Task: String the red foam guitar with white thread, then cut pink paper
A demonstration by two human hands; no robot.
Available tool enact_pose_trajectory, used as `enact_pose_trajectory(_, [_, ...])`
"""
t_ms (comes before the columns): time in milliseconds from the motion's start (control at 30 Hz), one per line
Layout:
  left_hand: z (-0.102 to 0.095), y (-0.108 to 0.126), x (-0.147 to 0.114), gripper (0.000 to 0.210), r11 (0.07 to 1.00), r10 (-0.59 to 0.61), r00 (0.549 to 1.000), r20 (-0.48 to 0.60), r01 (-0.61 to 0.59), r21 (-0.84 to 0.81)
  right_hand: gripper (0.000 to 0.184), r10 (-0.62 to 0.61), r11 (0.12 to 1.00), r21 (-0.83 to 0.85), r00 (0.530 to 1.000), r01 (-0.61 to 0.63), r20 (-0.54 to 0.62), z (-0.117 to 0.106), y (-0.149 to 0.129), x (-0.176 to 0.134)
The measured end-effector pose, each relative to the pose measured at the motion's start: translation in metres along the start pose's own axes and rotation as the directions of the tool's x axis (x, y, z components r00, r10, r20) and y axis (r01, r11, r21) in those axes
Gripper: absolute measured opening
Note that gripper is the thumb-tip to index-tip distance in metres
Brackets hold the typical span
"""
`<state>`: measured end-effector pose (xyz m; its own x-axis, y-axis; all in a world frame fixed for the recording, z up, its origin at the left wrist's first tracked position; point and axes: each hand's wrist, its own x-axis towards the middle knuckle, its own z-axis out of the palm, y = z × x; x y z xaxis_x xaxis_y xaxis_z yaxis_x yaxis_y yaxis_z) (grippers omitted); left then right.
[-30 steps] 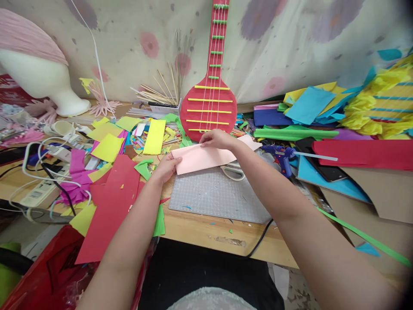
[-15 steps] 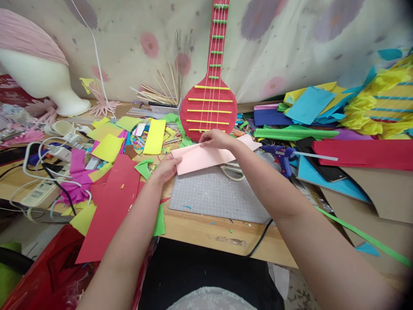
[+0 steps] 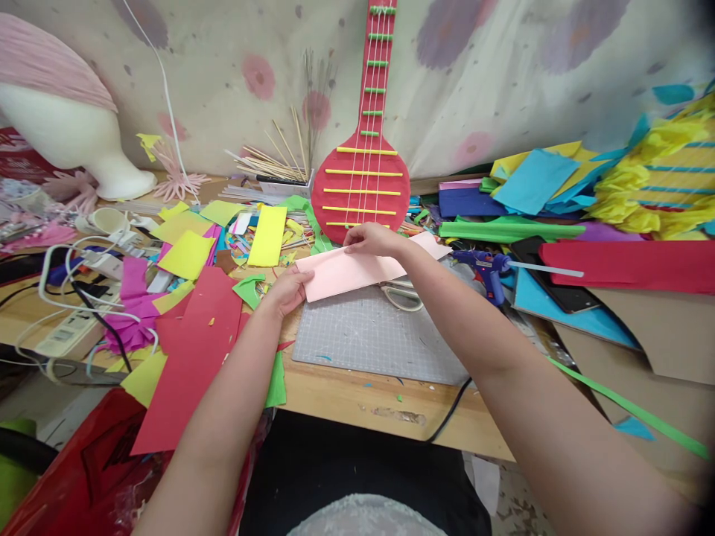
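A long strip of pink paper (image 3: 351,277) lies slantwise above the grey cutting mat (image 3: 369,339). Its left end is pinched by my left hand (image 3: 291,289), thumb on top. My right hand (image 3: 373,240) grips the paper's upper edge near the middle, fingers curled down. Scissors (image 3: 403,296) rest on the mat, partly covered by the paper and my right forearm. Just behind the paper stands a red paper lute (image 3: 362,186) with yellow bars, green frets and white strings, upright against the curtain.
Red paper (image 3: 195,357) and yellow scraps (image 3: 187,254) lie at the left, near a power strip (image 3: 78,327) with tangled cables. To the right are a blue glue gun (image 3: 488,272), a phone (image 3: 558,279) and cardboard (image 3: 659,335). Bamboo sticks (image 3: 273,165) stand at the back.
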<state>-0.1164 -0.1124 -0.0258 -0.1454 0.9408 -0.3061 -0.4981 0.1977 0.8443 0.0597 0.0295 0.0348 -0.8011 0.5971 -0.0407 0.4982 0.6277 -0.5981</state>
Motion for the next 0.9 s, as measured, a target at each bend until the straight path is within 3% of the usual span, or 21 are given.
enact_pose_trajectory(267, [0.004, 0.001, -0.001, 0.047, 0.999, -0.033, 0.999, -0.032, 0.033, 0.013, 0.011, 0.022, 1.0, -0.009, 1.0, -0.022, 0.005, 0.001, 0.0, 0.002])
enact_pose_trajectory(367, [0.004, 0.004, -0.004, 0.041, 0.999, -0.043, 0.999, -0.026, 0.043, 0.031, 0.01, 0.006, 1.0, -0.016, 1.0, -0.006, 0.01, 0.0, -0.001, 0.002])
enact_pose_trajectory(433, [0.002, 0.009, -0.005, 0.034, 0.996, -0.003, 0.999, -0.052, 0.008, 0.091, 0.01, -0.005, 1.0, -0.014, 1.0, 0.005, 0.019, -0.001, -0.001, 0.002])
enact_pose_trajectory(500, [0.001, 0.017, -0.004, 0.028, 0.969, 0.126, 0.983, -0.134, -0.092, 0.23, 0.011, -0.012, 1.0, -0.007, 1.0, 0.013, 0.027, -0.002, -0.001, 0.001])
enact_pose_trajectory(567, [0.002, 0.027, 0.001, 0.028, 0.87, 0.325, 0.929, -0.177, -0.22, 0.441, 0.012, -0.018, 1.0, -0.002, 0.999, 0.018, 0.032, -0.004, -0.002, 0.001])
enact_pose_trajectory(633, [0.007, 0.038, 0.008, 0.031, 0.698, 0.46, 0.884, -0.082, -0.303, 0.649, 0.013, -0.027, 1.0, -0.006, 0.999, 0.027, 0.034, -0.004, -0.002, 0.001])
enact_pose_trajectory(667, [0.012, 0.044, 0.013, 0.034, 0.606, 0.459, 0.888, 0.003, -0.316, 0.73, 0.013, -0.033, 0.999, -0.01, 0.999, 0.034, 0.033, -0.005, -0.003, 0.001])
enact_pose_trajectory(800, [0.034, 0.058, 0.031, 0.036, 0.219, 0.155, 0.951, 0.268, -0.298, 0.929, 0.013, -0.049, 0.999, -0.021, 0.998, 0.049, 0.034, -0.005, -0.005, 0.002])
enact_pose_trajectory(900, [0.047, 0.062, 0.04, 0.024, 0.029, -0.031, 0.952, 0.305, -0.304, 0.952, 0.014, -0.052, 0.998, -0.031, 0.998, 0.054, 0.042, -0.005, -0.006, 0.001])
